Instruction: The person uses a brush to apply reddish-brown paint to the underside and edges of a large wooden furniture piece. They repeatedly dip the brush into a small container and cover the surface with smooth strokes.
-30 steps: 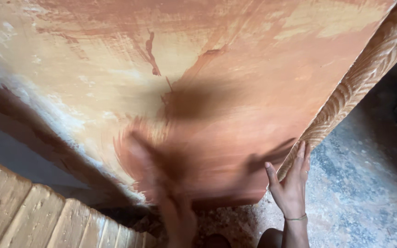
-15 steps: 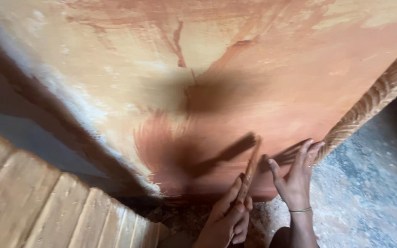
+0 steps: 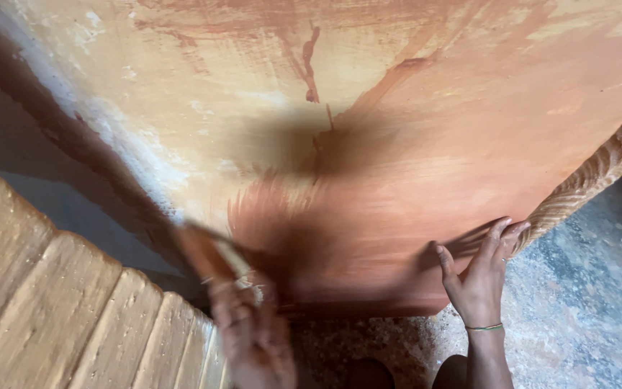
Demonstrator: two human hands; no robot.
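Left hand (image 3: 253, 338): blurred, closed around brush (image 3: 214, 256) at lower edge of orange-coated panel (image 3: 426, 158). Right hand (image 3: 480, 277): open, flat, bracing panel near rope-carved edge (image 3: 599, 173). Best done with even overlapping strokes.

Running along the lower left, a row of pale ribbed wooden slats (image 3: 59, 310), lying side by side and catching warm light. Showing between slats and the painted surface, a dark grey strip of shadowed ground (image 3: 73, 216). Spreading at the lower right, a mottled grey concrete floor (image 3: 584, 302), speckled with lighter patches. Lying at the bottom centre, a rough, gravelly reddish stretch of floor (image 3: 368, 346). Sitting at the very bottom edge, two dark rounded shapes (image 3: 368, 374), too dim for telling.
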